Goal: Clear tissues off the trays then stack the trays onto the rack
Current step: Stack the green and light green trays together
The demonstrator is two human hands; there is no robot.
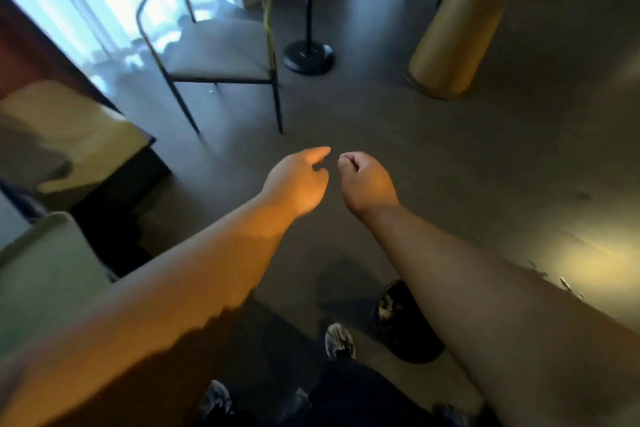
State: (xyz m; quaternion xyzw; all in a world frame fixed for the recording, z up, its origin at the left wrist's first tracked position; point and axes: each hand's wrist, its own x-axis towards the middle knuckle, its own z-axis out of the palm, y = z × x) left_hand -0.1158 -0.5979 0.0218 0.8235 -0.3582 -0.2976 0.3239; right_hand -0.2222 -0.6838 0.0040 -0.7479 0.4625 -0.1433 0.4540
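Head view: both bare arms reach forward over a dark grey floor (398, 121), and neither carries anything. The left hand (298, 180) is loosely curled with its forefinger and thumb poking out toward the right hand (366, 180), which is balled into a soft fist; the two are near each other but apart, with nothing pinched between them.

No tray, tissue or rack can be made out anywhere here (the picture is blurred, so small things could hide). The likeliest surface is the round pale-topped table on a thick gold cylindrical pedestal (453, 42), up and to the right of the hands, and the right hand is the nearer of the two to it. Whether trays sit on its top I cannot tell, since only the edge shows.

Ahead and left stands a grey upholstered chair with thin black metal legs (221, 48), beside it a black round-based pole stand (308, 57). By the person's feet, under the right forearm, sits a dark round bin (398, 326), which I judge a fair place for tissues
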